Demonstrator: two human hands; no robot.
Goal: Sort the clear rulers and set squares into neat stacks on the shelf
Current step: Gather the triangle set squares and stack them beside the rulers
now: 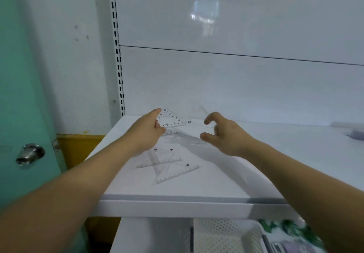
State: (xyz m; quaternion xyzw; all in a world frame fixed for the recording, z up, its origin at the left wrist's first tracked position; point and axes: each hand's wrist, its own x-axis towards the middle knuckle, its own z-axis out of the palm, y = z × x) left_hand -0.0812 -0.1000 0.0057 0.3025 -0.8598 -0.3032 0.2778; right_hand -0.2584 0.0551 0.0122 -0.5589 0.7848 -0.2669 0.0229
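Judging the task as barely begun: finding no neat stack anywhere on the shelf (226,183). Seeing a loose heap of set squares (167,164) lying flat in the lower centre of the frame, overlapping at odd angles, and more clear pieces (183,137) crossing each other just above it, under and between the hands. Reckoning nearly everything as left to do: parting rulers from set squares, squaring up the edges, piling each kind.

Pinching, with the left hand (146,132) at centre frame, a numbered set square (170,119), apparently lifted off the shelf and tilting toward the back panel (236,87); fingers (157,112) clamping on its left corner, forefinger reaching along the upper edge.

Hovering, with the right hand (224,134) just right of centre, over the clear pieces; fingers (209,117) curling into a wide C, thumb and forefinger well apart, gripping nothing that shows. Possibly nearing the far end of a clear strip beside the set square, though finding the plastic too faint to tell whether touching
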